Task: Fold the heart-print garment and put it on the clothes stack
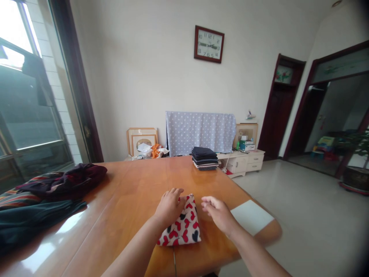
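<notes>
A folded white cloth with red and dark hearts (187, 229) lies flat near the table's front edge. My left hand (170, 206) is over its upper left side, fingers stretched forward and thumb toward the pattern; whether it presses on the fabric I cannot tell. To the right of the cloth, a small gap away, my right hand (218, 214) hovers with its fingers loosely bent and nothing visible in them. Farther back stands a neat stack of folded dark clothes (204, 158).
The glossy wooden table (138, 181) has a pile of loose clothes (66, 181) on its left. A white sheet (252, 216) lies by the rounded right corner. Behind are a low white cabinet (253, 161) and a dotted cover (200, 132); a potted plant (356, 177) stands far right.
</notes>
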`<state>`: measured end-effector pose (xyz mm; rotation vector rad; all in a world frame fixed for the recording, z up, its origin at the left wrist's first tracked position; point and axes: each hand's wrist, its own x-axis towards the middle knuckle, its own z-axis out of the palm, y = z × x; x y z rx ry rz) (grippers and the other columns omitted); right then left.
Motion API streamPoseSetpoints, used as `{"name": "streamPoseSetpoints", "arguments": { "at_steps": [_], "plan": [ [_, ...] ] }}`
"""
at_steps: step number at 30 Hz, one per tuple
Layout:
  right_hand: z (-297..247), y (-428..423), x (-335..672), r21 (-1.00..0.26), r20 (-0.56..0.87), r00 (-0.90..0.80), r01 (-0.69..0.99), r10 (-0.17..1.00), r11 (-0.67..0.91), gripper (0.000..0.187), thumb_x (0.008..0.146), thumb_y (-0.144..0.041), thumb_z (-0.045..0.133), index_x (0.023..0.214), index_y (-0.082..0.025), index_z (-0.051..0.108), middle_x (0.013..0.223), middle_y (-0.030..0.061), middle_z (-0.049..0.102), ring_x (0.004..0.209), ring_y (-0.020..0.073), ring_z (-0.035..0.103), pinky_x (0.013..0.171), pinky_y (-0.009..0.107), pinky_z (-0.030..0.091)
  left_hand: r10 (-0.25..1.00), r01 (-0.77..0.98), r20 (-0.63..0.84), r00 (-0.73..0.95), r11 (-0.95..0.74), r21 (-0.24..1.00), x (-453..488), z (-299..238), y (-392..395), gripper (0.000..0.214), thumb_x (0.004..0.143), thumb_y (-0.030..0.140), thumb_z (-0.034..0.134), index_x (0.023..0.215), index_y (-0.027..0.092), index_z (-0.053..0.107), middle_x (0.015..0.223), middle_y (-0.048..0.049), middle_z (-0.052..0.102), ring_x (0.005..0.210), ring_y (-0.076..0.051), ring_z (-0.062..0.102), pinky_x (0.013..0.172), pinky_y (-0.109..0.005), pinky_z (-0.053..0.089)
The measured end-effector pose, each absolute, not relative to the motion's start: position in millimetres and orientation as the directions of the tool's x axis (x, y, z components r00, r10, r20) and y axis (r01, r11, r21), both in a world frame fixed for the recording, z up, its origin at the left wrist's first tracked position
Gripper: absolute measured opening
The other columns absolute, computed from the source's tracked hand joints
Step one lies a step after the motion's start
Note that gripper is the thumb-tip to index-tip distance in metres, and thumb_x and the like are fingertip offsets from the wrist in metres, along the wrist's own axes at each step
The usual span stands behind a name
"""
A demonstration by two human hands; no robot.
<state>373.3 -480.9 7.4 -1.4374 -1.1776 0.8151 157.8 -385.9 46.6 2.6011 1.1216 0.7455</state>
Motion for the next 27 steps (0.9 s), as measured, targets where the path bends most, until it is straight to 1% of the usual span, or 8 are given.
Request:
{"name": "streamPoseSetpoints", "arguments": {
  "at_steps": [3, 7, 10, 13, 16, 20, 24, 27],
  "plan": [
    [28, -456, 380, -0.982, 0.052, 0.302, 0.19, 0.952, -0.007, 0.035, 0.084, -0.038, 0.061, 0.114, -0.019, 0.065, 0.105, 0.0081, 0.074, 0.092, 0.0219, 0.071, 0.083, 0.034, 0.054, 0.741, 0.628, 0.379, 0.555, -0.672, 0.393, 171, 38, -378, 0.035, 0.097, 0.035, 0.046, 0.124, 0.021, 0.064, 0.122, -0.0113, 0.068, 0.114, -0.028, 0.06, 0.1, -0.039, 0.038],
    [51, -421, 388, -0.979, -0.013, 0.244, 0.193, 0.97, -0.062, 0.025, 0.079, -0.029, 0.06, 0.101, -0.019, 0.064, 0.089, 0.0054, 0.073, 0.077, 0.0163, 0.069, 0.071, 0.027, 0.05, 0.761, 0.649, 0.357, 0.542, -0.648, 0.398, 176, 26, -379, 0.025, 0.098, 0.033, 0.046, 0.105, 0.025, 0.068, 0.105, -0.0073, 0.07, 0.104, -0.026, 0.062, 0.096, -0.039, 0.037],
    [54, -400, 392, -0.97, -0.042, 0.165, 0.231, 0.985, -0.08, 0.02, 0.075, -0.025, 0.06, 0.094, -0.019, 0.063, 0.082, 0.0032, 0.072, 0.067, 0.0138, 0.065, 0.065, 0.024, 0.047, 0.772, 0.655, 0.37, 0.517, -0.635, 0.41, 174, 22, -382, 0.019, 0.097, 0.029, 0.047, 0.096, 0.024, 0.065, 0.099, -0.0053, 0.069, 0.1, -0.024, 0.061, 0.093, -0.038, 0.037],
    [43, -387, 393, -0.969, -0.03, 0.14, 0.241, 0.99, -0.064, 0.017, 0.075, -0.025, 0.058, 0.091, -0.019, 0.063, 0.079, 0.0013, 0.07, 0.063, 0.0121, 0.06, 0.061, 0.024, 0.043, 0.77, 0.651, 0.402, 0.496, -0.636, 0.415, 173, 23, -383, 0.015, 0.096, 0.025, 0.048, 0.093, 0.024, 0.063, 0.098, -0.0038, 0.068, 0.098, -0.023, 0.059, 0.09, -0.037, 0.036],
    [29, -384, 391, -0.971, -0.029, 0.123, 0.233, 0.992, -0.057, 0.017, 0.076, -0.026, 0.058, 0.09, -0.019, 0.064, 0.079, 0.0, 0.068, 0.064, 0.0117, 0.057, 0.06, 0.024, 0.04, 0.756, 0.639, 0.419, 0.504, -0.652, 0.408, 175, 26, -385, 0.014, 0.096, 0.023, 0.048, 0.091, 0.024, 0.061, 0.095, -0.0025, 0.066, 0.095, -0.022, 0.057, 0.089, -0.037, 0.035],
    [22, -387, 388, -0.97, -0.063, -0.009, 0.236, 0.998, -0.059, 0.019, 0.078, -0.027, 0.061, 0.093, -0.018, 0.068, 0.086, 0.0013, 0.07, 0.072, 0.0138, 0.057, 0.061, 0.024, 0.04, 0.749, 0.633, 0.426, 0.507, -0.659, 0.406, 177, 28, -384, 0.012, 0.095, 0.021, 0.049, 0.089, 0.024, 0.059, 0.093, -0.0017, 0.065, 0.094, -0.022, 0.056, 0.09, -0.038, 0.035],
    [28, -392, 387, -0.974, -0.068, -0.129, 0.222, 0.989, -0.038, 0.023, 0.078, -0.03, 0.069, 0.098, -0.018, 0.072, 0.097, 0.0035, 0.071, 0.087, 0.0182, 0.061, 0.073, 0.027, 0.045, 0.745, 0.624, 0.431, 0.509, -0.664, 0.412, 177, 28, -383, 0.013, 0.097, 0.021, 0.047, 0.09, 0.024, 0.058, 0.092, -0.0013, 0.065, 0.093, -0.022, 0.057, 0.092, -0.041, 0.035],
    [29, -393, 388, -0.971, -0.061, -0.163, 0.24, 0.985, -0.02, 0.029, 0.076, -0.033, 0.076, 0.101, -0.019, 0.073, 0.095, 0.0026, 0.069, 0.09, 0.0195, 0.059, 0.079, 0.03, 0.046, 0.744, 0.624, 0.438, 0.505, -0.665, 0.41, 177, 27, -382, 0.014, 0.097, 0.022, 0.047, 0.089, 0.024, 0.058, 0.09, -0.0017, 0.066, 0.091, -0.023, 0.057, 0.094, -0.042, 0.035]
  ]
}}
